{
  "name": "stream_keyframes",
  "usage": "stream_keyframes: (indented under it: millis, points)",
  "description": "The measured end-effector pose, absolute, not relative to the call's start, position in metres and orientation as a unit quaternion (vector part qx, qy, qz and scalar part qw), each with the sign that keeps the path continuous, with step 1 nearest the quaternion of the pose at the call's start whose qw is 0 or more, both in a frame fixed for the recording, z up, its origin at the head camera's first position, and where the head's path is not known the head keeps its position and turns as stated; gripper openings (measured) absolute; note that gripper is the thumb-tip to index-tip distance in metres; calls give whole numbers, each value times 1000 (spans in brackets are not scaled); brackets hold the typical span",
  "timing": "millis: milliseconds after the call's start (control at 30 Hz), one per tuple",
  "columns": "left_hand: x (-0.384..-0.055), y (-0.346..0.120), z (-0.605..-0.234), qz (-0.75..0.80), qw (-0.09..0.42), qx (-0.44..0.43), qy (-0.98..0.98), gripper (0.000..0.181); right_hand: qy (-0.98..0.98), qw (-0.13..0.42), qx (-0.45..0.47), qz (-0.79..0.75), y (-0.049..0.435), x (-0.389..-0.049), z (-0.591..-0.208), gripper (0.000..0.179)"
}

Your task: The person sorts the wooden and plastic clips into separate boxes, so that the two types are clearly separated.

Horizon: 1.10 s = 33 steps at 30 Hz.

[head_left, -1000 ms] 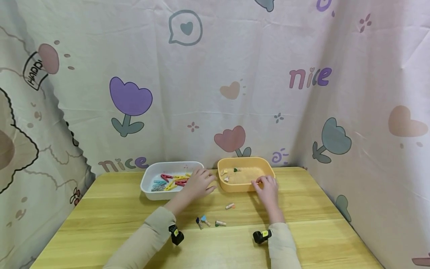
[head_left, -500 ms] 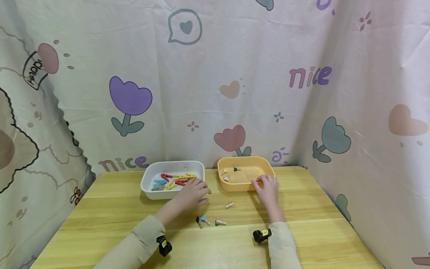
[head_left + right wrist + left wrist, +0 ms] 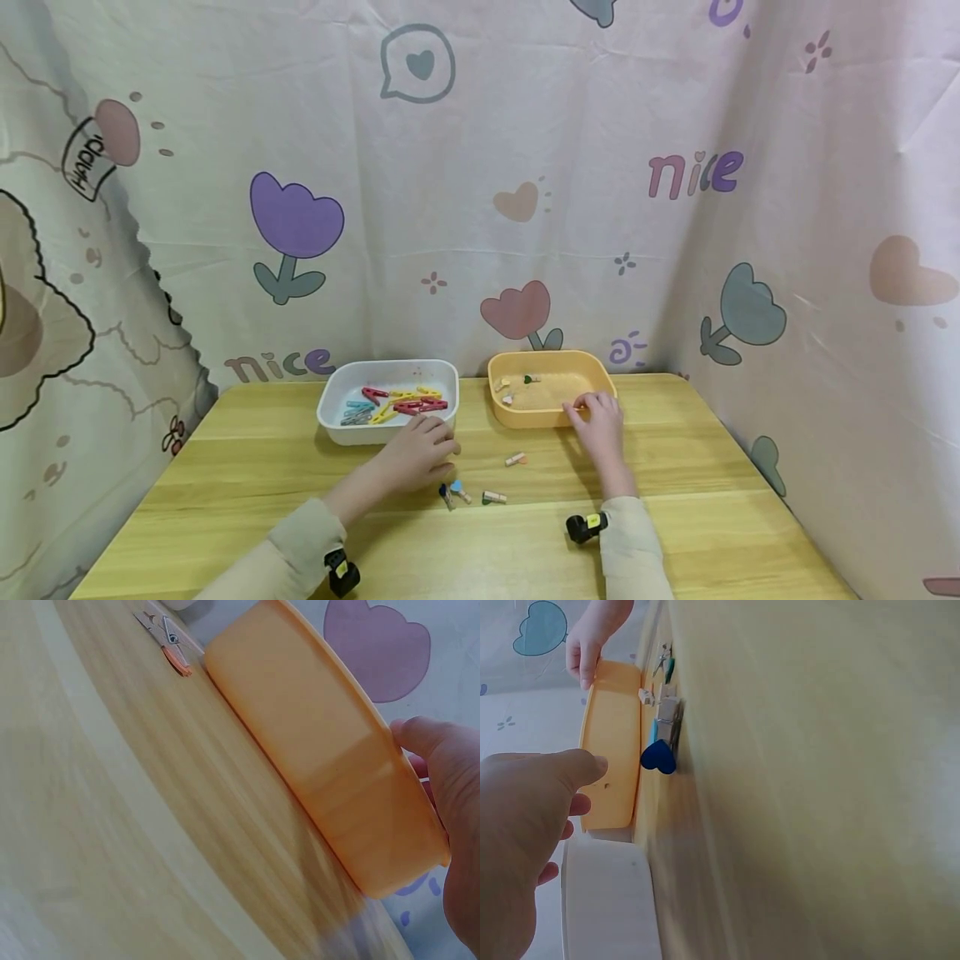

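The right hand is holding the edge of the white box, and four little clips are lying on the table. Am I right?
Nearly! The right hand is holding the edge of the yellow box, not the white box; the right wrist view shows it. The four little clips really are on the table.

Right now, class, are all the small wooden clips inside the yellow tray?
No: in the head view, four small wooden clips lie on the table, outside the yellow tray.
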<state>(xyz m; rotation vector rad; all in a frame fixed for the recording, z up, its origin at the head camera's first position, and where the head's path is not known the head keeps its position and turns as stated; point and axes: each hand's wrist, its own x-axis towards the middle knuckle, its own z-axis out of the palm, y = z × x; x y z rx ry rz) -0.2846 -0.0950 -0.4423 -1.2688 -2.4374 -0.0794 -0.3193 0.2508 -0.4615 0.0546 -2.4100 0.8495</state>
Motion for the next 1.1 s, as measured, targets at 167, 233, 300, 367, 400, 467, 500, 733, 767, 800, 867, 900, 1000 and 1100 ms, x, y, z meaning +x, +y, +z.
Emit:
stream_keyframes:
  millis: [167, 233, 300, 367, 400, 467, 500, 733, 767, 800, 867, 900, 1000, 1100]
  points:
    - [-277, -99, -444, -22, 190, -460, -867, 22, -901, 293, 22, 320, 251, -320, -463, 24]
    - [-274, -101, -445, -17, 198, -466, -862, 20, -901, 294, 22, 319, 251, -320, -463, 24]
    - [-273, -104, -447, -11, 208, -472, -857, 18, -901, 293, 23, 319, 251, -319, -462, 24]
    - [-271, -106, -449, -9, 212, -476, -853, 16, -901, 293, 23, 319, 251, -319, -462, 24]
    - [-271, -106, -451, -7, 213, -478, -852, 15, -902, 292, 24, 318, 251, -319, -462, 24]
    - [-270, -108, -453, -6, 212, -480, -851, 13, -902, 291, 24, 317, 251, -320, -462, 24]
    - [-269, -109, -454, -7, 209, -480, -852, 13, -902, 292, 24, 316, 251, -320, -462, 24]
    - [-264, -113, -456, -6, 186, -486, -854, 14, -900, 296, 26, 318, 251, -320, -463, 24]
    - [-264, -113, -456, -4, 184, -487, -854, 15, -900, 297, 26, 318, 252, -320, -463, 24]
    - [-264, -113, -457, -1, 182, -487, -854, 16, -900, 299, 26, 317, 252, -320, -464, 24]
    - [-263, -113, -457, 2, 181, -489, -853, 18, -899, 302, 26, 316, 252, -320, -464, 24]
    - [-263, -113, -458, 2, 182, -489, -853, 18, -898, 304, 26, 316, 252, -319, -463, 24]
    - [-263, -113, -459, 2, 189, -490, -851, 18, -898, 307, 29, 315, 252, -320, -463, 24]
    - [-263, -113, -460, -2, 193, -491, -850, 17, -897, 308, 31, 316, 251, -320, -462, 24]
